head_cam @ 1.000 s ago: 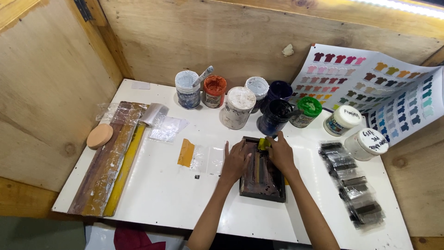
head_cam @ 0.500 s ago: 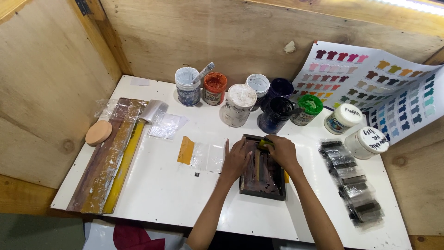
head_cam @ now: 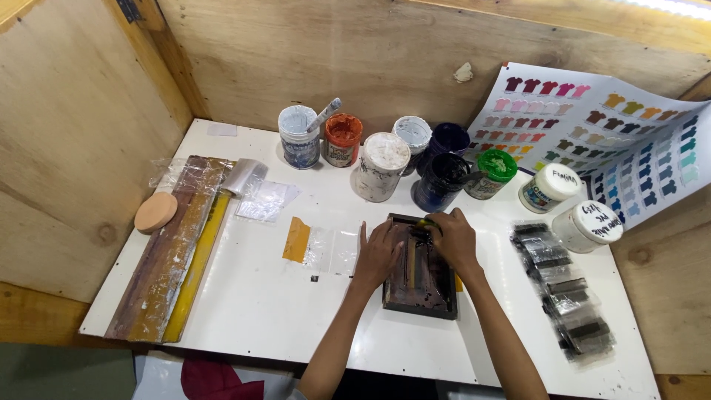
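Observation:
A small dark printing frame [head_cam: 422, 292] lies flat on the white table [head_cam: 252, 296]. My left hand [head_cam: 378, 252] rests flat on the frame's left side, fingers together pointing away from me. My right hand [head_cam: 452, 238] is curled over the frame's far right corner, gripping a small tool with a yellow-green end [head_cam: 424, 221]. A narrow strip [head_cam: 412, 259] runs down the middle of the frame between my hands.
Several paint jars stand behind the frame, among them a white-lidded one [head_cam: 380, 167], a dark blue one [head_cam: 440, 181] and a green-lidded one [head_cam: 491, 174]. A colour chart [head_cam: 592, 133] leans at the right. Dark plastic packets [head_cam: 563, 289] lie right; long wooden squeegees [head_cam: 174, 244] lie left.
Both hands stay on the frame; the right hand has shifted slightly at the far corner. The view has barely moved.

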